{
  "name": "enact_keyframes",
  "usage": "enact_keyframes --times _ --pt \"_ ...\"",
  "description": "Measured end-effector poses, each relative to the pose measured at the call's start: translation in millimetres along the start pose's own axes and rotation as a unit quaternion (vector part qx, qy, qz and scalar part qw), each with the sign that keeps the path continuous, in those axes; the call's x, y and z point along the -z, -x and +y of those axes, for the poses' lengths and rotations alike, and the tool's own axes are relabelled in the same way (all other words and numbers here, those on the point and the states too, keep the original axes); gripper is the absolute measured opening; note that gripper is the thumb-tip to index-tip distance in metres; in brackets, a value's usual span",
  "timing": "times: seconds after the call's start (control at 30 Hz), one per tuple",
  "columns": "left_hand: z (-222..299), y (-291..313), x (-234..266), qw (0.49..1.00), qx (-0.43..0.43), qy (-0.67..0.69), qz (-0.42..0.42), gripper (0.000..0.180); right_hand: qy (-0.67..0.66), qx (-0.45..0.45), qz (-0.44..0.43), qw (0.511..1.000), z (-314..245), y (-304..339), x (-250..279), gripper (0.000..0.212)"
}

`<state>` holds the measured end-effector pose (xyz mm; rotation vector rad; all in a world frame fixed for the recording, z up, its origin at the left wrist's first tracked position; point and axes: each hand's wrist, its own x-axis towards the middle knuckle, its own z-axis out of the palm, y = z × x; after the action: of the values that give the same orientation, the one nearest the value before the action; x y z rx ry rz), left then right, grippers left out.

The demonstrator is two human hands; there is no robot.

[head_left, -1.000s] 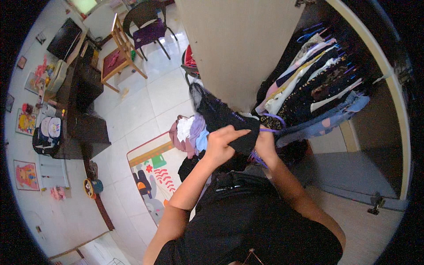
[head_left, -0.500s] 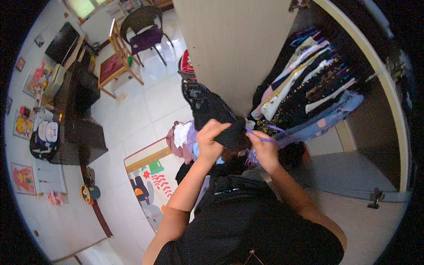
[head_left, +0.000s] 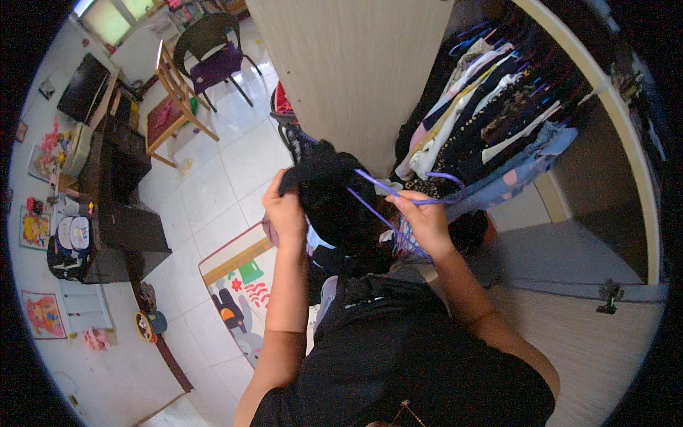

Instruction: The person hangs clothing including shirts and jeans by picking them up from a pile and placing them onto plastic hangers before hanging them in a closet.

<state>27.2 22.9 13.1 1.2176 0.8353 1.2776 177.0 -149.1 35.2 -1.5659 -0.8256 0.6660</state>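
A black garment point(head_left: 331, 196) hangs in front of me, its far edge gripped by my left hand point(head_left: 286, 210). My right hand point(head_left: 425, 222) pinches a purple clothes hanger point(head_left: 373, 183) near its hook, which curls out to the right. One end of the hanger reaches into the garment, and how far in is hidden by the black cloth. Below my right hand lie several more purple hangers point(head_left: 407, 240), bunched together. Part of a light blue cloth point(head_left: 315, 240) shows beneath the garment, beside my left wrist.
Hanging clothes point(head_left: 491, 107) fill the open wardrobe at right, its pale door point(head_left: 348, 71) standing ahead. A patterned mat point(head_left: 235, 267) lies on the tiled floor at left. Farther off are a wooden chair point(head_left: 167, 117), a dark chair point(head_left: 213, 64) and a dark desk point(head_left: 124, 228).
My left hand has moved left, drawing the black garment wider. More of the purple hanger now shows between the cloth and my right hand. The whole view has shifted slightly.
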Motion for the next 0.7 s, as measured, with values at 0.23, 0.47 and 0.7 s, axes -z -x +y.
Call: enact_keyframes --times 0.23,0.47,0.7 --pt "4 -29 5 0.991 0.099 0.091 0.019 0.019 0.235 -0.057 -0.204 0.949 -10 0 45 0.021" --pt "-3 -32 13 0.987 0.116 0.114 0.018 0.02 0.18 -0.047 -0.139 0.973 -32 20 64 0.023" --pt "15 6 -11 0.976 -0.012 -0.136 -0.172 0.024 0.164 0.032 -0.077 0.983 20 -10 -25 0.019"
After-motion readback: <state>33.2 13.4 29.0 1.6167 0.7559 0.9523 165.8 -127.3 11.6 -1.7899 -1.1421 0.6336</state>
